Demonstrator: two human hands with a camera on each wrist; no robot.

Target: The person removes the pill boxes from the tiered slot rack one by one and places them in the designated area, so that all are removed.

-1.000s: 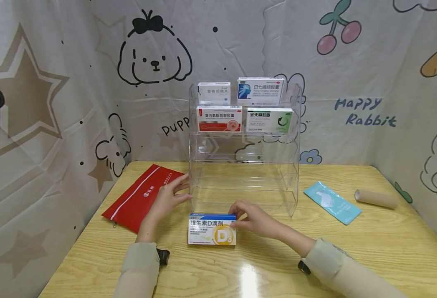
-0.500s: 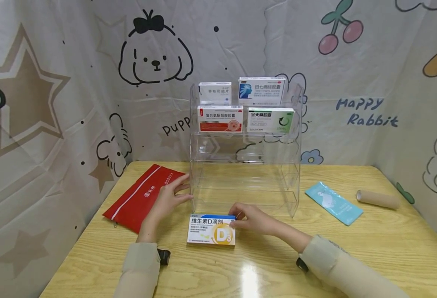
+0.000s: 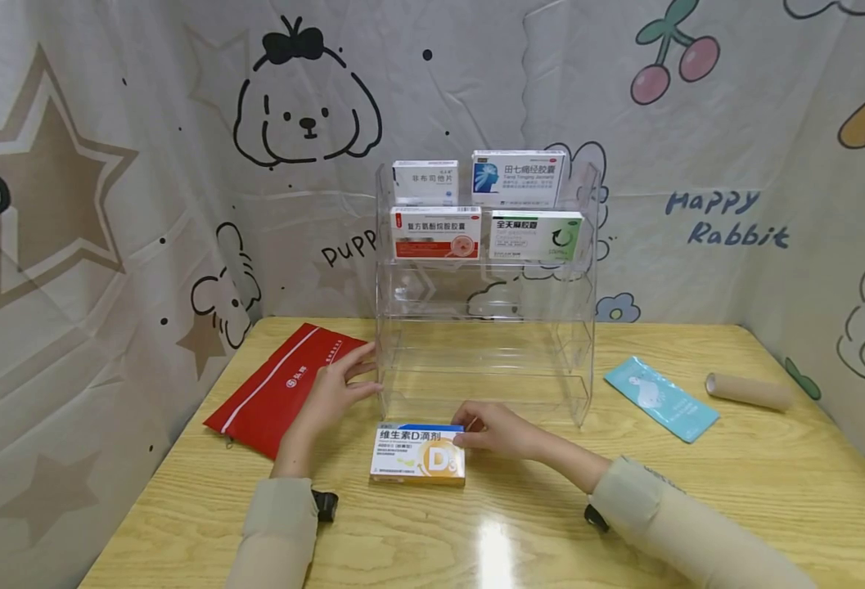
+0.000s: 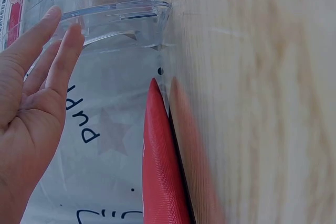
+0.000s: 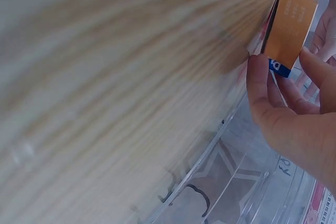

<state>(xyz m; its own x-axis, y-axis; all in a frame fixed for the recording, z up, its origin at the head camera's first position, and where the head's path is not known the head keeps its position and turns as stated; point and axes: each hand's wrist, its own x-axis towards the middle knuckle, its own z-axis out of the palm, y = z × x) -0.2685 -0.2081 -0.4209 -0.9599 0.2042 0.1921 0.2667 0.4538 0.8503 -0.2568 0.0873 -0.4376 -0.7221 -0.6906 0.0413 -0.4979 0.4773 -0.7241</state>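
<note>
A white, blue and orange vitamin D medicine box (image 3: 410, 456) sits on the table in front of a clear tiered display rack (image 3: 491, 384). My right hand (image 3: 502, 433) pinches its right end between thumb and fingers; the right wrist view shows the orange end of the medicine box (image 5: 291, 27) between the fingertips. My left hand (image 3: 332, 397) touches the rack's left side with extended fingers, and in the left wrist view the fingers of the left hand (image 4: 39, 93) lie fairly straight by the clear plastic. Several medicine boxes stand on the rack's two upper tiers, among them a red-and-white box (image 3: 435, 236).
A red zip pouch (image 3: 285, 388) lies left of the rack, partly behind the left hand. To the right are a light blue packet (image 3: 660, 399) and a brown cardboard tube (image 3: 749, 391). A printed curtain (image 3: 447, 98) hangs behind the table (image 3: 403, 540).
The medicine box has tilted back slightly in my right hand, so its orange lower edge shows more. My left hand has stayed at the rack's side.
</note>
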